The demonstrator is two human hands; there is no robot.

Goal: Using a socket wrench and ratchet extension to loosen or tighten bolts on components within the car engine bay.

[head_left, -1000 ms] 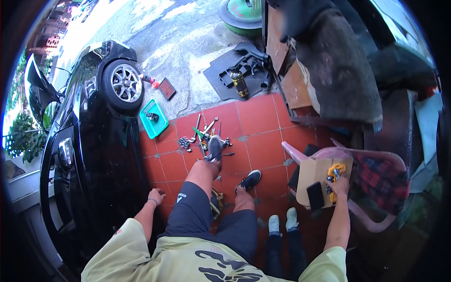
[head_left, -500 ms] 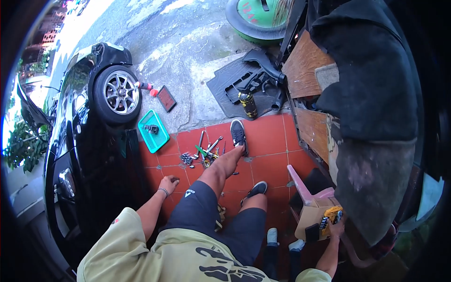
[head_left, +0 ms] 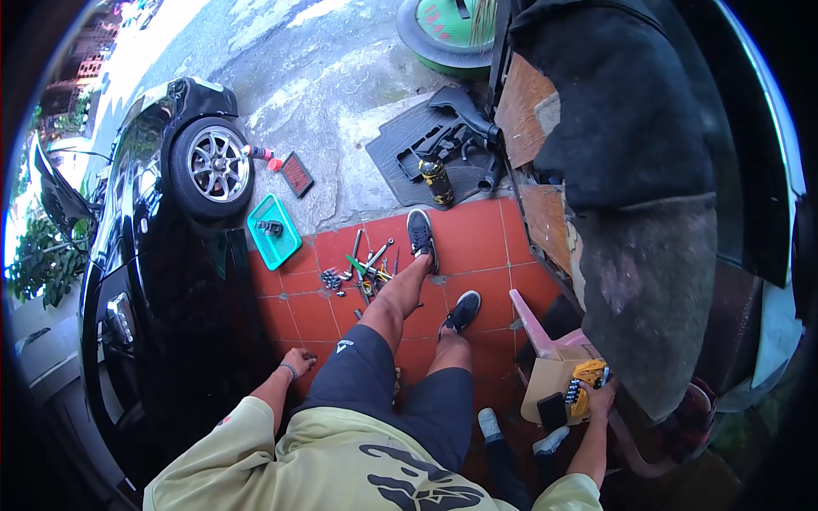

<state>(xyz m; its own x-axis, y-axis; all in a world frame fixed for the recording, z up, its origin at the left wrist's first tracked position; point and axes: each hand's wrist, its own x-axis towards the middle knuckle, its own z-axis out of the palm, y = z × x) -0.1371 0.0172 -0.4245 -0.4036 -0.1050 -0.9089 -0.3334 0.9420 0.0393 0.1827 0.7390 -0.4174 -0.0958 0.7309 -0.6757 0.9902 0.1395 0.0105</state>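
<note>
My right hand (head_left: 599,399) has its fingers round the edge of a yellow socket holder (head_left: 588,372) with a row of silver sockets. The holder rests against a cardboard box (head_left: 543,383), and a black phone-like slab (head_left: 552,411) lies on the box beside it. Under the box is a worn pink chair (head_left: 530,322). My left hand (head_left: 300,361) hangs by my side near the black car (head_left: 162,341), its fingers loosely bent and nothing visible in it. Hand tools (head_left: 373,264) and a heap of small sockets (head_left: 331,278) lie on the red tiles ahead of my feet.
A turquoise basket (head_left: 274,232) holds a small dark part. An air filter (head_left: 296,175) lies near the car's wheel (head_left: 213,168). Black plastic parts and a spray can (head_left: 435,180) rest on a dark mat (head_left: 388,153). Another person's shoes (head_left: 552,440) are close behind me.
My view has shifted slightly and my rear foot has stepped forward on the tiles. My right hand stays at the socket holder. The fingers of my left hand are a little more bent.
</note>
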